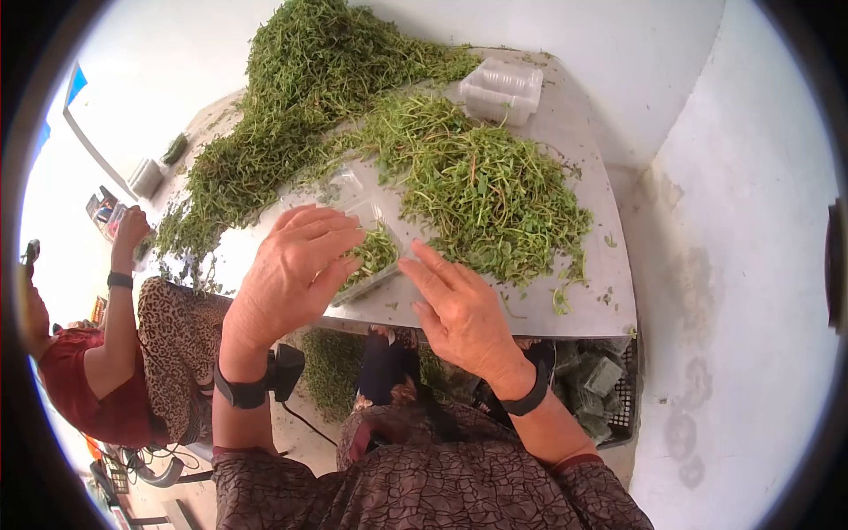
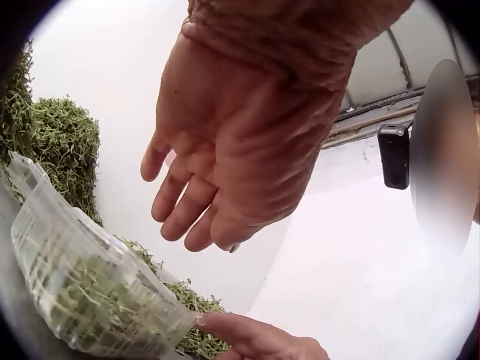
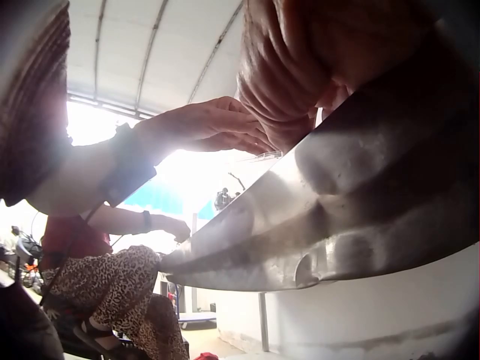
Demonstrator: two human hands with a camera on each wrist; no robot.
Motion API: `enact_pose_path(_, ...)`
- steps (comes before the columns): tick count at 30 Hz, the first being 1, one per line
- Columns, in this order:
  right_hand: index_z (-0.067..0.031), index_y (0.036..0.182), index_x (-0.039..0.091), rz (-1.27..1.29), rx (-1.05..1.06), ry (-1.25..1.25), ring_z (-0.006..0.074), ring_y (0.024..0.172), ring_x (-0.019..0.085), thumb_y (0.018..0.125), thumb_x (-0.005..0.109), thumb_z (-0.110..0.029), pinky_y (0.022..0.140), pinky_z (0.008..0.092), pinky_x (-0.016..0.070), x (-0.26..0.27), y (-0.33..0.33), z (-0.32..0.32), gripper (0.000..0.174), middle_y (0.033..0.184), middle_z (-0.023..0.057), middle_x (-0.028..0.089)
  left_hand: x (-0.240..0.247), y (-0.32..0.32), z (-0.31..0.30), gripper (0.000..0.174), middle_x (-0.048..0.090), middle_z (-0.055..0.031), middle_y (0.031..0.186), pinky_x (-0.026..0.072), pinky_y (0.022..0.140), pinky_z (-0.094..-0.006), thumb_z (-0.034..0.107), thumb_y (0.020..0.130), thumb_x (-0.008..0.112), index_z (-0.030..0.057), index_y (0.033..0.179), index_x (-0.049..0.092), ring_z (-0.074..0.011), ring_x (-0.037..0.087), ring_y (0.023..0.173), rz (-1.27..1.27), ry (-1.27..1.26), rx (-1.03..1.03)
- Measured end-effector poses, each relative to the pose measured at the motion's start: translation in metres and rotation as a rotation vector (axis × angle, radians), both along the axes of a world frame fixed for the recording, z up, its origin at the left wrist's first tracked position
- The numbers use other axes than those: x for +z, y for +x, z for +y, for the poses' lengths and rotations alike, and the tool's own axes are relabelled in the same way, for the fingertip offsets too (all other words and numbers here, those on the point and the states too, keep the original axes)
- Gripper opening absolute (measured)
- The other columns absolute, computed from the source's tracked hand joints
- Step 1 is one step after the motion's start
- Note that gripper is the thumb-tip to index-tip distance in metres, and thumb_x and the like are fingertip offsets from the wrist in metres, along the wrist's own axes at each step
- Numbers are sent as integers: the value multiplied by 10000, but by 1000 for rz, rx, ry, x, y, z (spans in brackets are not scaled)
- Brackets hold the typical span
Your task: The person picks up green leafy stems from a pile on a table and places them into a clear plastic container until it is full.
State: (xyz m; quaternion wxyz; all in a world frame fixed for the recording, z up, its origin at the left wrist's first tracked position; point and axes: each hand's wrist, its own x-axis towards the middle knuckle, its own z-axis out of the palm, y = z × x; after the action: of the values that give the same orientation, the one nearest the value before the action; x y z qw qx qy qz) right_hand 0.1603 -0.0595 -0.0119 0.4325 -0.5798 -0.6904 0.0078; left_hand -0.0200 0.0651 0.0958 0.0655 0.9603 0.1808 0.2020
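A clear plastic clamshell box [image 1: 360, 289] lies on the metal table in front of me, with leafy green stems [image 1: 378, 250] inside; its lid stands folded back. My left hand [image 1: 305, 265] hovers over the box's left side, fingers loosely bent and holding nothing. In the left wrist view the left palm [image 2: 232, 142] is clear of the box [image 2: 97, 292]. My right hand [image 1: 468, 318] is at the box's right side with fingers extended. One right fingertip [image 2: 214, 321] meets the box's corner in the left wrist view.
A tall heap of greens [image 1: 300, 97] covers the table's back left, and a smaller pile [image 1: 495, 194] lies right of the box. Stacked clear containers [image 1: 502, 88] stand behind it. A black crate [image 1: 629, 389] with filled packs sits below right. Another person [image 1: 97, 389] sits at left.
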Motion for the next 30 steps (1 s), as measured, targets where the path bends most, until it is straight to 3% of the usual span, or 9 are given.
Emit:
enact_pose_path(4,-11,1311,560,11,15,7,315,957,598,809,636,22,871,426,501,-1,1,0,510,1400,156,510,-17,-15,-2,271,681,-162,1185,475,983,-453,62,837,676,1,1101,693,-327,618,1145,-109,-71,76)
enact_pose_path(7,-11,1314,554,23,33,15,319,971,593,810,637,22,877,425,496,0,1,-1,512,1401,159,505,-36,-28,-4,249,672,-190,1161,511,914,-399,64,846,662,-29,1076,678,-342,644,1074,-269,-119,345)
enact_pose_path(11,-15,1324,540,17,31,23,325,977,591,818,630,22,878,425,494,0,1,-1,515,1405,162,495,-67,-44,-3,323,658,-172,1138,531,843,-363,83,888,640,-18,1195,629,-280,658,1020,-395,-84,510)
enact_pose_path(13,-17,1327,536,9,30,21,325,984,593,819,630,21,882,426,496,-1,2,-2,518,1401,162,498,-76,-42,-6,320,663,-156,1088,533,805,-347,118,915,622,-9,1209,626,-238,652,959,-480,-271,656)
enact_pose_path(15,-19,1330,532,-5,29,22,325,991,594,820,631,19,886,426,497,-2,2,-1,521,1396,163,500,-88,-46,1,325,664,-116,1036,525,765,-313,165,954,596,-8,1228,616,-179,634,899,-495,-324,651)
enact_pose_path(17,-20,1331,532,-8,23,31,328,1000,599,818,633,17,893,430,501,-2,1,-1,524,1390,167,506,-91,-44,2,361,651,-71,976,506,732,-283,204,980,576,-19,1263,592,-139,618,854,-659,-637,582)
enact_pose_path(22,-19,1329,535,-10,7,14,337,1021,608,822,636,11,899,431,505,0,0,-1,518,1395,171,503,-100,-35,13,384,599,-9,865,459,691,-238,227,994,571,-22,1288,582,-82,555,774,-877,-701,445)
enact_pose_path(28,-15,1287,556,12,4,35,371,1038,618,796,646,24,900,443,505,1,-2,-1,501,1381,184,526,-110,-32,26,219,485,89,708,309,557,-183,147,993,562,-2,1116,667,-4,387,633,-894,-787,313)
enact_pose_path(30,-8,1286,557,0,3,36,373,1041,618,792,648,31,903,441,504,1,-2,-1,504,1378,191,528,-113,-30,27,203,490,87,711,317,561,-184,132,987,565,-1,1101,669,-5,393,635,-920,-801,296)
